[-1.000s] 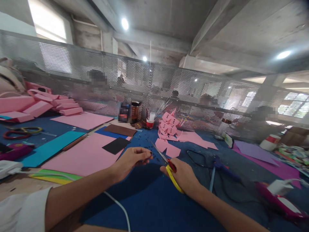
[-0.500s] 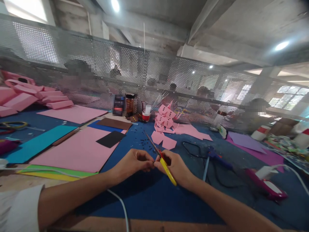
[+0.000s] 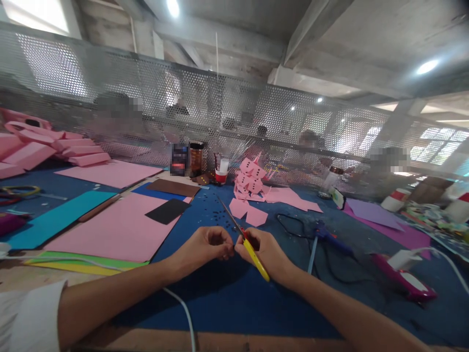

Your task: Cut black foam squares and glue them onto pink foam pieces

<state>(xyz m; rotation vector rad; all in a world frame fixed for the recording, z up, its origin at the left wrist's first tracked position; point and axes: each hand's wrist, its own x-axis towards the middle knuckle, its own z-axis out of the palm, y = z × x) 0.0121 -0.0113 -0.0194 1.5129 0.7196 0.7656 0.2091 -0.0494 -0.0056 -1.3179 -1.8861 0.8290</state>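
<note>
I see the scissors (image 3: 255,258) as part smooth yellow plastic, part thin metal. I read the pink sheet (image 3: 110,230) and the black sheet (image 3: 167,210) as flat, matt paper, the model (image 3: 250,178) as creased paper. The blue surface (image 3: 223,308) looks dull to me, with wood at its front edge. The screen (image 3: 205,105) is perforated metal, the magenta device (image 3: 399,278) glossy plastic, the sleeve (image 3: 34,315) matt cloth, the ceiling (image 3: 234,24) rough concrete.
</note>
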